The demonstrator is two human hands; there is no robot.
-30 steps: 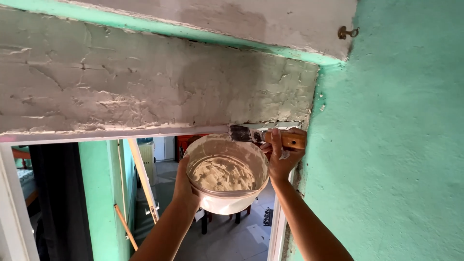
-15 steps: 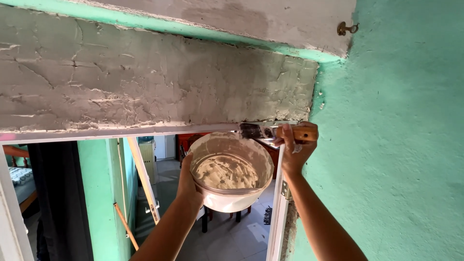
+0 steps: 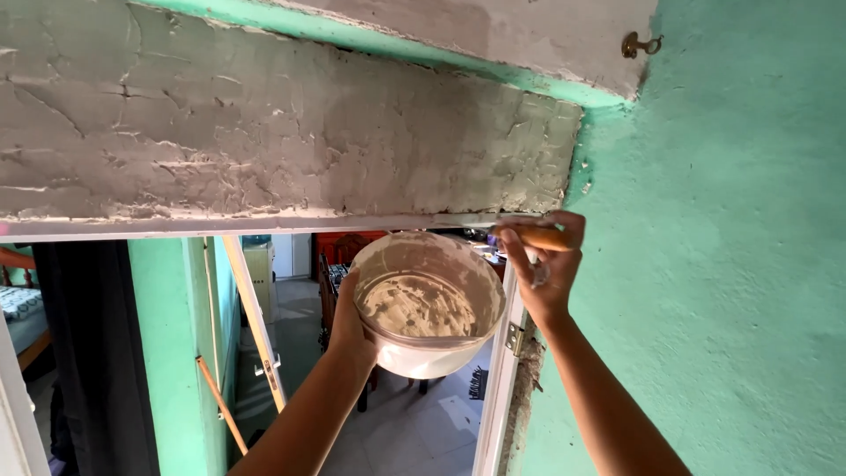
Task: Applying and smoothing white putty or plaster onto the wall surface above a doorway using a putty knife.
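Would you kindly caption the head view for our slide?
Left hand holds a paste-smeared white bucket while right hand grips a wooden-handled brush under the plastered lintel.

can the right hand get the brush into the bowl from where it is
Probably yes. The right hand grips the wooden-handled brush up at the door frame, right beside the bowl that the left hand holds just below. The bowl's open top faces up, with nothing between them.

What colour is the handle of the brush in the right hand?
Orange-brown wood, seen in the head view: brush handle gripped by the right hand.
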